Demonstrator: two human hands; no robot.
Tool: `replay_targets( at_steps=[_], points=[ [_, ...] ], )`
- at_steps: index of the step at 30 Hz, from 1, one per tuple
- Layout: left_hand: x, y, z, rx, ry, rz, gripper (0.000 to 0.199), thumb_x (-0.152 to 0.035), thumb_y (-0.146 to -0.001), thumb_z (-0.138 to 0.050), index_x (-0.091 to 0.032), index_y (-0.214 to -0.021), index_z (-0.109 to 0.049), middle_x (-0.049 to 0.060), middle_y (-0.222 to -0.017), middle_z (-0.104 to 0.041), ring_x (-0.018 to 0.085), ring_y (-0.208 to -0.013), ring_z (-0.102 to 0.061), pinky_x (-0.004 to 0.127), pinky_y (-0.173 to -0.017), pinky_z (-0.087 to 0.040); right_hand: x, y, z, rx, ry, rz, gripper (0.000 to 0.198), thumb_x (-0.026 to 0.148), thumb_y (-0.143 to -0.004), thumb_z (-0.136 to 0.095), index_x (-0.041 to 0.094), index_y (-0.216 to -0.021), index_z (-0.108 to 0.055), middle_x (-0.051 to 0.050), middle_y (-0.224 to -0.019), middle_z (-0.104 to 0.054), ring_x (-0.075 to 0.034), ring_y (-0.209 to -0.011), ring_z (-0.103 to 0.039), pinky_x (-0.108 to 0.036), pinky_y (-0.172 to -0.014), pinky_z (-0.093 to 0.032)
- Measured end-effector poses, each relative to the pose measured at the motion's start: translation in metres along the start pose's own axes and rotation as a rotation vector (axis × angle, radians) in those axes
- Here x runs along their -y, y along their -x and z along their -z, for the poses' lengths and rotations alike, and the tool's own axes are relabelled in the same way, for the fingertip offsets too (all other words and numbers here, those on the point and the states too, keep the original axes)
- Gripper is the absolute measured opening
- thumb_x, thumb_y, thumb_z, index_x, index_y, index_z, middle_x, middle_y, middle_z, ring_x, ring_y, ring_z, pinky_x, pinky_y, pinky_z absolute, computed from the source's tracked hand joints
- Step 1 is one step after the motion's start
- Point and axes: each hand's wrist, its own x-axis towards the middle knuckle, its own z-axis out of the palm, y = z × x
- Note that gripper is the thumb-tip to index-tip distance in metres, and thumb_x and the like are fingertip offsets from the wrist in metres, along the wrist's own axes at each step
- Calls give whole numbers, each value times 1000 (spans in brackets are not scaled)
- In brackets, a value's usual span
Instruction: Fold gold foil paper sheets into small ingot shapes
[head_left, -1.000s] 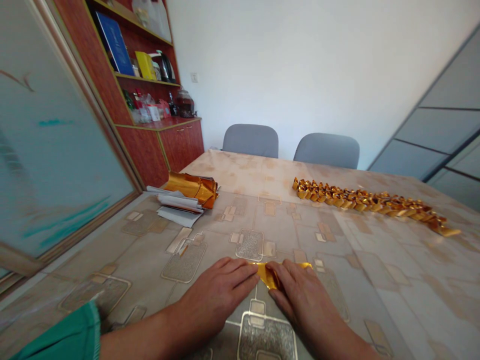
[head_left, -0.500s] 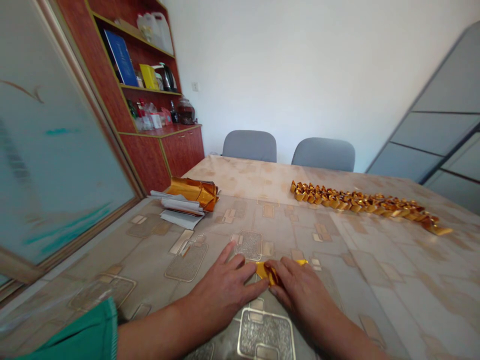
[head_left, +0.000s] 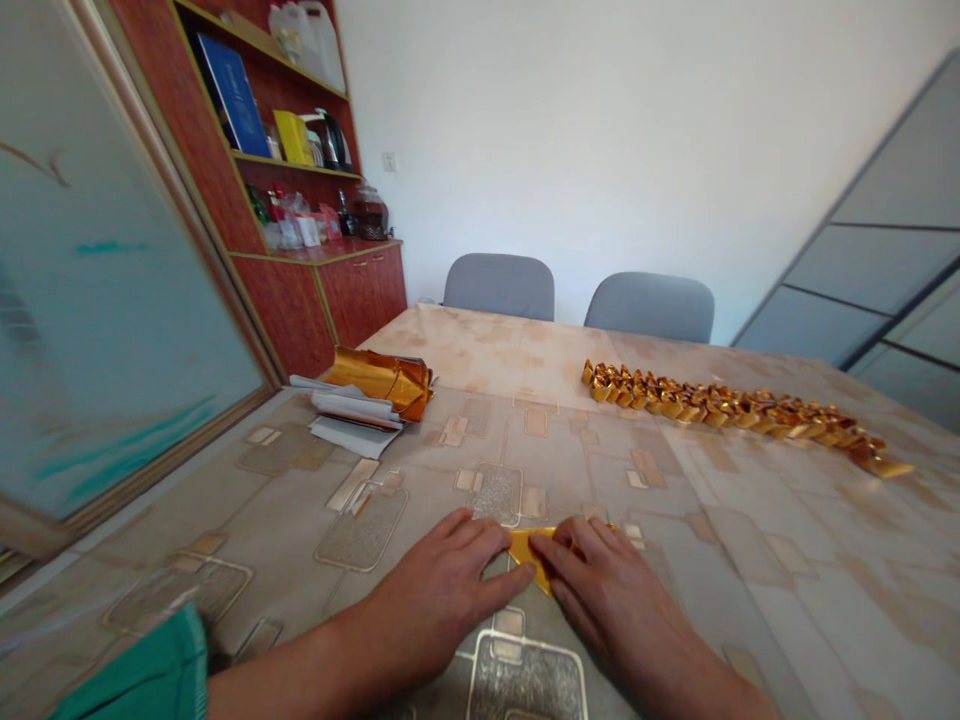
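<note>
A small folded piece of gold foil paper (head_left: pixel 530 545) lies on the table in front of me, partly covered by both hands. At its left end, my left hand (head_left: pixel 463 570) pinches the corner, thumb tip on the near side and fingertips on the far side. My right hand (head_left: pixel 611 575) covers the right part, its fingers bent and pressing down on the foil. A small bit of gold shows beyond the right fingers. How the fold runs under that hand is hidden.
Rows of folded gold foil pieces (head_left: pixel 720 405) lie at the far right of the table. A stack of gold and grey-white paper sheets (head_left: pixel 382 385) sits at the left. Two grey chairs (head_left: pixel 499 285) stand behind the patterned tablecloth (head_left: pixel 420 480); a red cabinet (head_left: pixel 364 300) is at the back left.
The foil piece now lies flatter, with a wider smooth face showing between my hands. My left fingers have drawn in closer together, and the right fingers have shifted on the foil. The view has moved slightly.
</note>
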Motion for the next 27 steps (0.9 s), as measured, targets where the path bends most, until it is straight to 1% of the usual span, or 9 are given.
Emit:
replay_targets(
  at_steps=[4,8,12,15,18,20,21,24,27],
  points=[
    [4,3,1,29,77,58,38,-18,-95,-51,-30,-132,-54,4,-124,-63,21,-113,-57,41,-103,-40,4,-3,0,21,-73,-96,35,23,-87,-68,24,-122,-63,-6,-103,-62,-26,-95,-57,-42,-82,-48],
    [5,8,-4,26,83,83,39,-13,-95,-47,-24,-130,-56,6,-133,-61,23,-122,-54,44,-105,-38,7,-2,-1,13,-124,-164,37,21,-85,-69,24,-122,-64,-7,-104,-61,-27,-96,-56,-44,-84,-47],
    [0,4,-7,27,35,153,43,-11,-93,-48,-18,-135,-53,7,-135,-62,25,-122,-54,48,-107,-36,11,-5,-3,32,-123,-198,40,20,-84,-67,22,-124,-63,-9,-107,-60,-28,-96,-56,-45,-84,-47],
    [-4,-8,-5,27,-10,220,36,-14,-94,-51,-17,-130,-57,7,-132,-63,27,-119,-54,50,-109,-33,10,-10,1,26,-157,-221,34,21,-86,-63,19,-120,-64,-10,-105,-59,-28,-94,-57,-44,-84,-47],
    [-4,-23,-2,39,-9,211,25,-22,-95,-54,-17,-118,-63,8,-120,-67,26,-110,-57,46,-103,-40,-3,-12,7,17,-339,-184,21,20,-95,-51,19,-110,-66,-8,-99,-60,-22,-90,-58,-36,-82,-48],
    [-1,-30,-1,38,15,214,23,-32,-95,-56,-18,-110,-66,7,-111,-69,25,-104,-58,47,-101,-40,-15,-10,10,24,-472,-132,23,19,-99,-44,20,-106,-66,-7,-96,-63,-20,-87,-59,-32,-79,-48],
    [2,-32,-2,33,31,217,25,-38,-94,-58,-19,-107,-67,7,-110,-69,26,-104,-58,49,-102,-39,-21,-9,10,23,-494,-122,24,19,-100,-43,20,-105,-67,-6,-94,-63,-19,-85,-59,-31,-77,-48],
    [7,-33,-5,-1,73,230,39,-49,-88,-64,-20,-114,-64,8,-121,-68,29,-112,-56,55,-107,-32,-27,-5,10,17,-374,-117,24,14,-97,-45,19,-97,-69,-7,-89,-62,-20,-79,-58,-31,-71,-46],
    [10,-32,-8,-8,128,262,43,-45,-90,-63,-21,-125,-59,7,-135,-62,31,-122,-52,59,-110,-26,-15,-2,11,57,-290,-80,22,10,-93,-49,19,-96,-69,-7,-91,-62,-21,-83,-57,-33,-74,-45]
  ],
)
